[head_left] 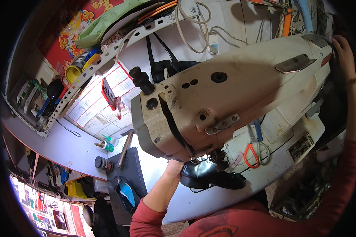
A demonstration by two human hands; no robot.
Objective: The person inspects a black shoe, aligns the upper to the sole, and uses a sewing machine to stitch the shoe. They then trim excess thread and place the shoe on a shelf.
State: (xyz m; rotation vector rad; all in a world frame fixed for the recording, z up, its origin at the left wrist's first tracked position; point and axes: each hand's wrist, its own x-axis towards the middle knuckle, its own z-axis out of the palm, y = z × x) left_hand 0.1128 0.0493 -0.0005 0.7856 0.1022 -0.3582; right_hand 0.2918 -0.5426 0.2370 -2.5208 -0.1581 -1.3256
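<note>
Sewing machine (241, 85) overhangs left hand (175, 169) at black leather piece (199, 178), right hand (345, 53) outstretched, fingers' grip unclear.

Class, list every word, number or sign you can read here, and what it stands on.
Calendar pages: printed grids, too small to read.
Red wall hanging: gold characters, not transcribed here.
Sewing machine, red label: too small to read.
Red shirt: dark print, partly cut off, unreadable.

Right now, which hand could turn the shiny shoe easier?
Probably the left hand: it's at the shiny shoe. The right hand is at the far end of the sewing machine.
</note>
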